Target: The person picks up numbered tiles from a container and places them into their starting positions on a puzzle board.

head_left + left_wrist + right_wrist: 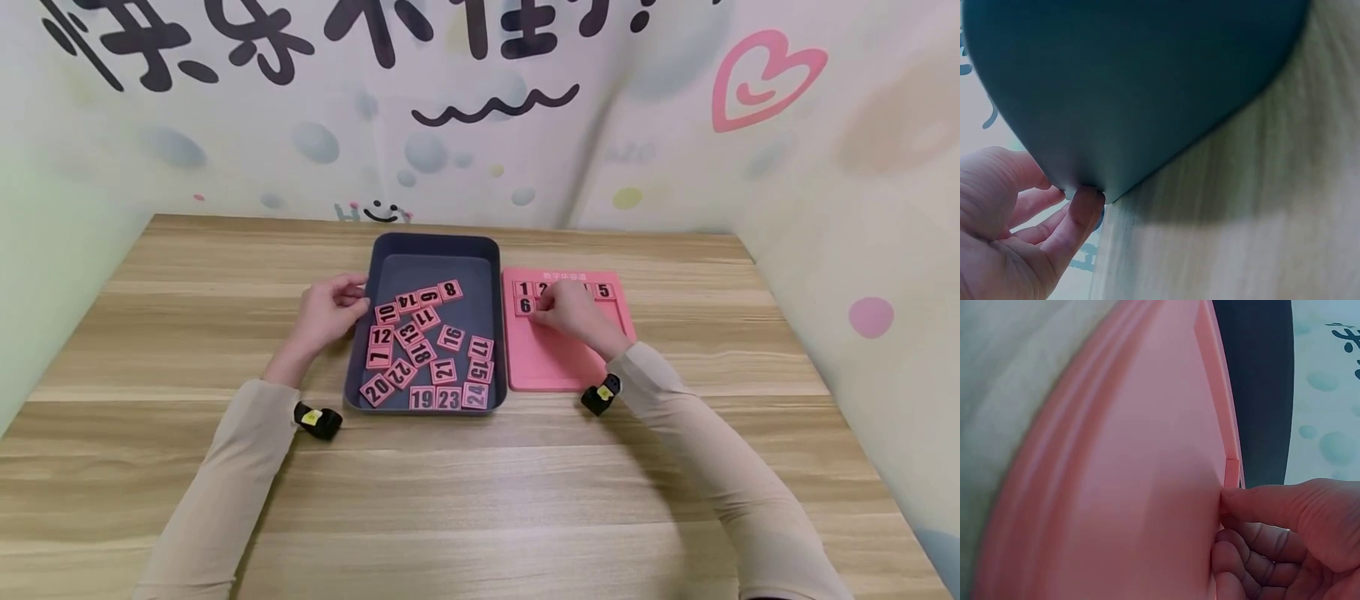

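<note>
Tile 6 heads the second row on the pink board. Right grip touches tile 6; whether it grasps cannot be determined. Left grip pinches the dark tray of loose numbered tiles. Wooden bench carries both.

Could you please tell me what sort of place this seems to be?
It looks like an indoor tabletop workspace, perhaps an activity corner: a wooden table in front of a wall decorated with a pink heart, holding a dark tray of numbered tiles.
</note>
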### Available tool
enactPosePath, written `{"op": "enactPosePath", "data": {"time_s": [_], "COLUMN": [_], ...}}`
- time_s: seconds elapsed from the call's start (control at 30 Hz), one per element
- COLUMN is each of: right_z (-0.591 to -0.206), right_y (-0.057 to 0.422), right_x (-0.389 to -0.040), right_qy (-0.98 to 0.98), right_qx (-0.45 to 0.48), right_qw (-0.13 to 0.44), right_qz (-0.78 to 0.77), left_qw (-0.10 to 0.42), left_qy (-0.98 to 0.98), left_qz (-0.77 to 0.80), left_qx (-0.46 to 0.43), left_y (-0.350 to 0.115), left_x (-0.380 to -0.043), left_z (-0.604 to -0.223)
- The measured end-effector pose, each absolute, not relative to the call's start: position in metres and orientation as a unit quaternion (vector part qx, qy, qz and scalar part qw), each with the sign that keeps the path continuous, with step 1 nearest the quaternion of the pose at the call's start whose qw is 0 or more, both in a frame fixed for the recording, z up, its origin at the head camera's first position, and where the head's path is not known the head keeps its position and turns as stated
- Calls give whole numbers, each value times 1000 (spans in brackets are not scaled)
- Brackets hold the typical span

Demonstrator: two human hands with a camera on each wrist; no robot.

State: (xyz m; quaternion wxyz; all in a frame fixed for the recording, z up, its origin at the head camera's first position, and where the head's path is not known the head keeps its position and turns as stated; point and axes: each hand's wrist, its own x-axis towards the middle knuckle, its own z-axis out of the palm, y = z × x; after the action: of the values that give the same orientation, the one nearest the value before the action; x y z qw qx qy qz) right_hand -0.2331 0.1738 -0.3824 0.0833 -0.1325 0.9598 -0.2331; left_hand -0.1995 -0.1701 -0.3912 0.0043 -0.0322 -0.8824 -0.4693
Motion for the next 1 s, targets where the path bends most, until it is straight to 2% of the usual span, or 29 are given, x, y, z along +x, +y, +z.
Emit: {"op": "enactPosePath", "data": {"time_s": [0.6, 1.0], "right_z": [-363, -342], "right_y": [172, 134], "right_x": [-238, -242], "right_qy": [950, 940], "right_qx": [-141, -135], "right_qw": [92, 82], "right_qz": [-262, -302], "left_qw": [-1, 5], "left_qy": [-884, -885], "left_qz": [-467, -464], "left_qx": [-31, -30], "left_y": [-171, -170], "left_x": [-200, -199], "left_z": [-391, -390]}}
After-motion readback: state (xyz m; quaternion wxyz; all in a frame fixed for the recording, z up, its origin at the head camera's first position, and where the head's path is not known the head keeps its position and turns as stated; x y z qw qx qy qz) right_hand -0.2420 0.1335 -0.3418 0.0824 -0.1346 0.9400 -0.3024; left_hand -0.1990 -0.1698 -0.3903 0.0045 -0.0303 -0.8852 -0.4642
